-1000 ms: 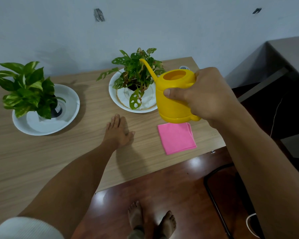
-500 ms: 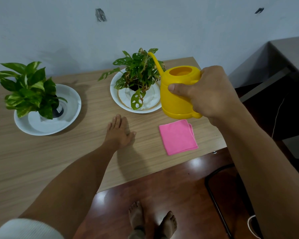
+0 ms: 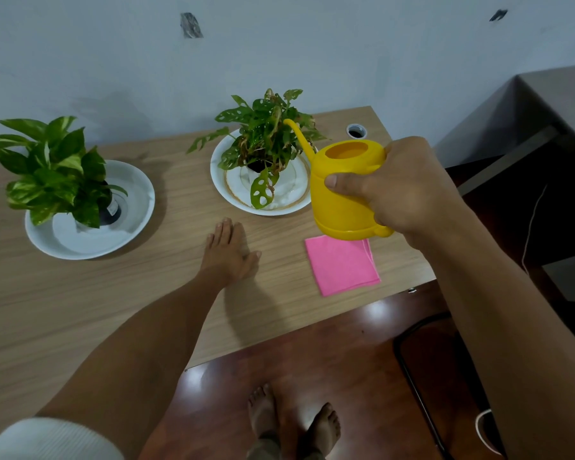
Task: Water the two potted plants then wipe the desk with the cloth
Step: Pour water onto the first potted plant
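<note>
Right hand (image 3: 409, 187): grip closed around yellow watering can (image 3: 342, 190), held above tabletop (image 3: 146, 293), spout among leaves of holed-leaf plant (image 3: 266, 137) on gold-rimmed plate (image 3: 219, 180). Left hand (image 3: 228, 254): flat, open, empty. Pink cloth (image 3: 342, 265) lies below can. Second plant (image 3: 50, 167) far left.

Checking feed from my end, notes on person only. Both forearms bare, no watch, no rings or bands that I can spot. Left hand (image 3: 228, 252) bare, nails short. Right hand (image 3: 397, 185) bare too, thumbnail short and plain. White ribbed sleeve (image 3: 47, 438) bunched high on left arm, fine vertical ribbing, looks knit. Right arm shows no sleeve in view. Bare feet (image 3: 294, 421) at bottom, no shoes. Greyish trouser cuffs (image 3: 266, 451) just visible above ankles, fabric too blurry to call.
</note>
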